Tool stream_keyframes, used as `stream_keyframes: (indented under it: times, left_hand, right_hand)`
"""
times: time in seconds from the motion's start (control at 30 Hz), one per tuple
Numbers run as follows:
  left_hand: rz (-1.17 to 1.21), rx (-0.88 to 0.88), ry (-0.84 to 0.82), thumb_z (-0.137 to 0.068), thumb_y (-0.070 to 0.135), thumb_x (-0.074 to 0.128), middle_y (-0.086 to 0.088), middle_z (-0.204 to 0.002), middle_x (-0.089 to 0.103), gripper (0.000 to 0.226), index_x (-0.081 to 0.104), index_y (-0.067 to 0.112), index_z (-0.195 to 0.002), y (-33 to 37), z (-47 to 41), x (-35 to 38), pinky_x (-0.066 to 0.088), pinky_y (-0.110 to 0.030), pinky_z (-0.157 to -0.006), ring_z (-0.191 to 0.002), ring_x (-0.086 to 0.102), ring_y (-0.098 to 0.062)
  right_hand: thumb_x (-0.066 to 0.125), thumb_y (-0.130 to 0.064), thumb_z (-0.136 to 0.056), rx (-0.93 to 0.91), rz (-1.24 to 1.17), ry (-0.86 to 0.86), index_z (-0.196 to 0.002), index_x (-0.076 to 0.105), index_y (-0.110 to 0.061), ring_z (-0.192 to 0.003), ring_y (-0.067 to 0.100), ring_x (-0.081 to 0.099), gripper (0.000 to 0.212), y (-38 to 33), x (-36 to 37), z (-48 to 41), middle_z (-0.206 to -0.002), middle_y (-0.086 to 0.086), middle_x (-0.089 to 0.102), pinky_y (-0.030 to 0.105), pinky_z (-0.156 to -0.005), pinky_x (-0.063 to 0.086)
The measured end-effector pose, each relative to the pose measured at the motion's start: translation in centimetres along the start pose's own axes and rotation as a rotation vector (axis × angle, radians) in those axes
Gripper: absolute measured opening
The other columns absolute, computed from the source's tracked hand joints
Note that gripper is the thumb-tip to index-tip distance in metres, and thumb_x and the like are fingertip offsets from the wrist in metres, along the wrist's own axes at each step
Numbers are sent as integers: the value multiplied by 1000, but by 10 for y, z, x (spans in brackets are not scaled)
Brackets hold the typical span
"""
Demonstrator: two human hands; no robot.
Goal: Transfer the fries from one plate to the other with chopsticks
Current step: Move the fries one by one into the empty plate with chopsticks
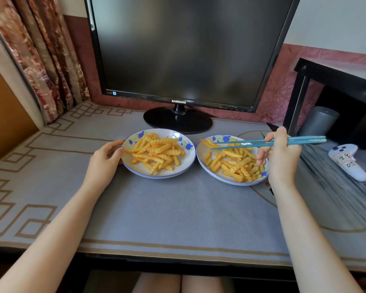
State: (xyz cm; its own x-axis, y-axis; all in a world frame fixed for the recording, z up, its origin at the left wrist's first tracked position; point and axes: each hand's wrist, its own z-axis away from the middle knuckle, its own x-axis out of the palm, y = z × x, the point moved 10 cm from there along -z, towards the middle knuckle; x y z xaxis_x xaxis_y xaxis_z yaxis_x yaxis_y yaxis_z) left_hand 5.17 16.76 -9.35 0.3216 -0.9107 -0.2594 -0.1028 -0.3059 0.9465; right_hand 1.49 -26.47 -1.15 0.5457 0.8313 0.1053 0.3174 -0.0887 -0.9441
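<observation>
Two white plates with blue flowers stand side by side on the grey table mat. The left plate and the right plate each hold a pile of crinkle-cut fries, on the left and on the right. My left hand rests against the left plate's left rim, fingers curled at the edge. My right hand grips a pair of blue chopsticks above the right plate. Their tips point left over that plate's far side and hold no fry.
A black monitor on a round stand rises just behind the plates. A white controller lies at the right beside a black shelf and a grey cylinder. A curtain hangs at the left.
</observation>
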Motion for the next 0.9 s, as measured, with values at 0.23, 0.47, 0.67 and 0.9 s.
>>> stream_keyframes:
  times: [0.23,0.47,0.67,0.9]
  left_hand:
    - [-15,-7,1,-97,17,52,0,-107,70,26,63,19,-120,-2,0,0,51,-35,-93,-85,68,-9]
    - [-27,-1,12,-97,18,51,4,-104,68,27,63,18,-121,1,1,0,51,-33,-91,-84,66,-6]
    - [-34,-1,10,-97,18,51,4,-104,69,27,63,19,-121,1,0,-1,51,-33,-91,-84,66,-4]
    - [-26,-1,7,-97,18,52,4,-104,70,27,64,18,-121,-1,-1,-1,51,-31,-92,-78,66,3]
  right_hand:
    - [37,-21,-100,17,-131,13,-70,49,-10,-29,19,38,34,-15,10,5,-33,5,45,18,-36,30]
    - [37,-26,-102,66,-139,-139,-70,51,-12,-33,18,42,37,-17,82,26,-38,4,47,20,-38,34]
    - [38,-27,-104,73,-84,-265,-72,55,-11,-31,16,44,40,-10,126,36,-38,4,49,19,-36,34]
    - [38,-25,-103,57,-75,-276,-73,55,-11,-31,18,43,37,-6,124,34,-40,6,51,20,-37,33]
